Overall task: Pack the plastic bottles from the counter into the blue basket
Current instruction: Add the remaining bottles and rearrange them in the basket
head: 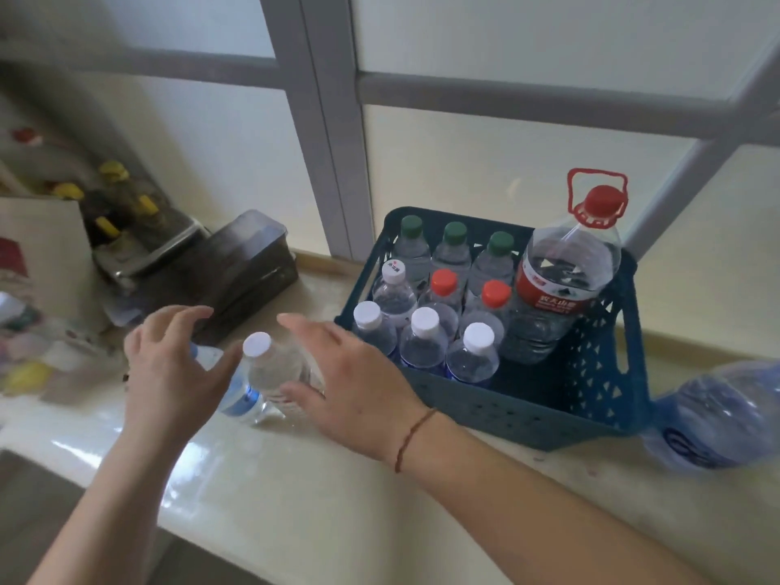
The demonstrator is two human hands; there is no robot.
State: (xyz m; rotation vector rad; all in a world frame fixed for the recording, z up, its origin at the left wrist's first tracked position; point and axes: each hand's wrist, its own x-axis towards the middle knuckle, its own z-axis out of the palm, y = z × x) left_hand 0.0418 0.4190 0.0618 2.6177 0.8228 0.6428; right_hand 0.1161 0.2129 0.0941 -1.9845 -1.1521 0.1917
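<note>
Both hands are spread wide and hold nothing: the left hand (169,369) and right hand (350,386) flank two small bottles on the counter (295,491), a white-capped bottle (270,365) in plain view and a blue-labelled bottle (242,401) partly hidden under the left palm. Thin, clear, smooth plastic on a glossy, pale counter probably slides and tips easily, so a hurried pinch could knock either one over. The blue basket (548,420), stiff perforated plastic, already holds nine small bottles and a tall red-capped jug (565,280); the free room is on its near right side, so an incoming bottle could wedge against the caps. A crumpled blue-tinted bottle (717,415) lies just right of the basket.
</note>
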